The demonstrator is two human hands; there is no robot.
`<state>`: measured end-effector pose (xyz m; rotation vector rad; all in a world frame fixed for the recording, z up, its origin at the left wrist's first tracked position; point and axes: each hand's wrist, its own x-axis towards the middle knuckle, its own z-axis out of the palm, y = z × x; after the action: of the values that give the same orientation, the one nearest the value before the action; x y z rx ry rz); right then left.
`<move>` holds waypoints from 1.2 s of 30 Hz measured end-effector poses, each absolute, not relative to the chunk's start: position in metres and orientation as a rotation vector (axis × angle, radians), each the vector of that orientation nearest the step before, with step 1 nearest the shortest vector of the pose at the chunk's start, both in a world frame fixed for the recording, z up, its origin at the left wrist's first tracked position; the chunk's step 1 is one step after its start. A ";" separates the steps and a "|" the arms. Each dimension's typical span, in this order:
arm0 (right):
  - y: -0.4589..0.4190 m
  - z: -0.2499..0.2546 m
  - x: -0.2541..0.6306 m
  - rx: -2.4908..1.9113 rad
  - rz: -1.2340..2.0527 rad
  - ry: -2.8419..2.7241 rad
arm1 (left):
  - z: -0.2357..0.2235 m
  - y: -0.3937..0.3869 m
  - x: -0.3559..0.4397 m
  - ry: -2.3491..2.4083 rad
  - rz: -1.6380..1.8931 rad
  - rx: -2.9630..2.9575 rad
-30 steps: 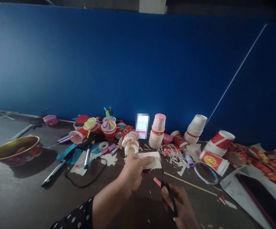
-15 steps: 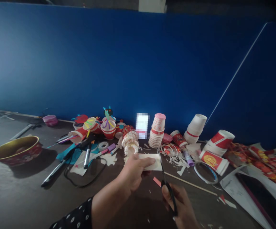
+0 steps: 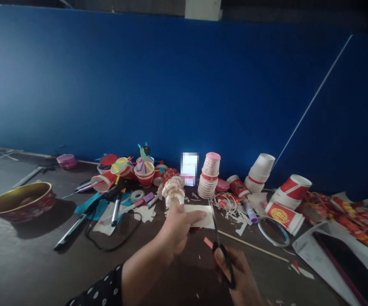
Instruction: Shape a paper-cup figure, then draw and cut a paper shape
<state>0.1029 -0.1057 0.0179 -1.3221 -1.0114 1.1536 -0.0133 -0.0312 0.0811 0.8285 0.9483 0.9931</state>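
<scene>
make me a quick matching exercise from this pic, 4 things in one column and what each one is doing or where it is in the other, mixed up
1. left hand
2. right hand
3. red bowl
4. stack of paper cups

a. stands upright by the blue wall
b. grips black-handled scissors
c. sits at the far left
d. holds white paper

Pairs: 1-d, 2-b, 3-c, 4-a

Matt white paper (image 3: 199,216) beside glossy metal scissor blades (image 3: 214,223).

The head-worn camera faces forward and downward.
</scene>
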 end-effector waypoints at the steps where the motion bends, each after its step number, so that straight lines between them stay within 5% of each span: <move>1: -0.106 0.017 0.103 -1.307 1.155 -1.012 | 0.081 -0.031 -0.014 0.957 0.997 0.835; 36: -0.106 0.015 0.098 -1.287 1.134 -0.999 | 0.076 -0.031 -0.013 0.950 0.921 0.819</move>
<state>0.0980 -0.1061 0.0145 -1.2868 -0.9985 1.1339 -0.0132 -0.0313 0.0757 0.8188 0.9500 0.9213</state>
